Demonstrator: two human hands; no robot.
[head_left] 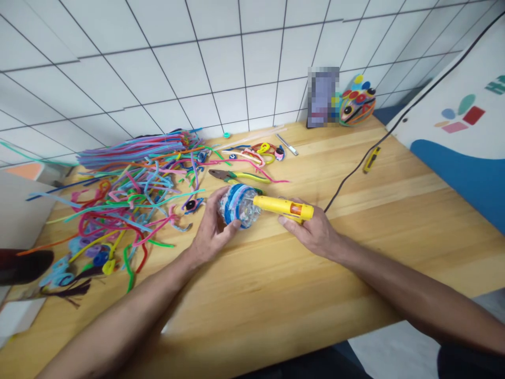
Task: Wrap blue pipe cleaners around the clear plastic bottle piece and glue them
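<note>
My left hand [215,226] is wrapped round a clear plastic bottle [249,209] that lies on its side, banded with blue and lilac pipe cleaners [235,202]. In my right hand [313,229] is a yellow glue gun [278,206], gripped by its handle. The nozzle points left and meets, or nearly meets, the clear end of the bottle; I cannot tell if it touches. A black cord [342,184] runs from near my right hand toward the upper right. Just behind the bottle lie pliers with green and yellow handles [236,176].
Loose, tangled pipe cleaners [134,195] cover the left of the wooden table [394,221], with a thick bundle [138,149] by the tiled wall. Farther back are a silver cutter [287,145], a blurred-out phone-like object [323,97] and a decorated fish [357,104]. A yellow cutter [371,160] lies right.
</note>
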